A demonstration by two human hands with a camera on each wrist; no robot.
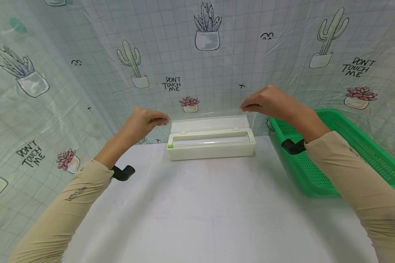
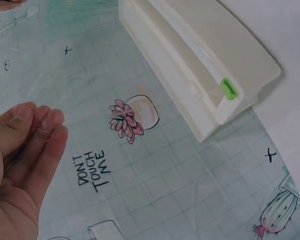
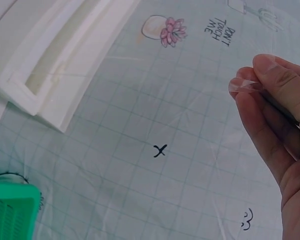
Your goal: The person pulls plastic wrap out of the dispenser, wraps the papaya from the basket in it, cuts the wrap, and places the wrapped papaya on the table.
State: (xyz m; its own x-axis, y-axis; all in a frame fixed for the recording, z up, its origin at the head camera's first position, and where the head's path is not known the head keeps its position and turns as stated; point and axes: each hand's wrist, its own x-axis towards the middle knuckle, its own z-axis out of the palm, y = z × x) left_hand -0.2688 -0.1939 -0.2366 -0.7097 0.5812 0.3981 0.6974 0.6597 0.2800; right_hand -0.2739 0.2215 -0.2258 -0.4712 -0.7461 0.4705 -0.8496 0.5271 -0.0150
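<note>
Both hands are raised at the back of the table, held apart at either end of a white cling film dispenser (image 1: 212, 149). Its lid (image 1: 210, 124) stands open at the rear, and a green slider (image 1: 170, 146) sits at its left end. My left hand (image 1: 141, 122) pinches thin transparent cling film (image 2: 44, 125) between thumb and fingers. Over the right end, my right hand (image 1: 274, 104) pinches the film too, where a small crumpled fold (image 3: 246, 86) pokes out at the fingertips. Faint shine between the hands shows the film stretched above the dispenser.
On the right stands a green perforated basket (image 1: 311, 184), partly behind the right forearm. A white cloth (image 1: 200, 204) covers the table. Behind and to the left hangs a patterned sheet (image 1: 230, 62) with cactus drawings. A small black wrist camera (image 1: 123, 173) sits at the left cuff.
</note>
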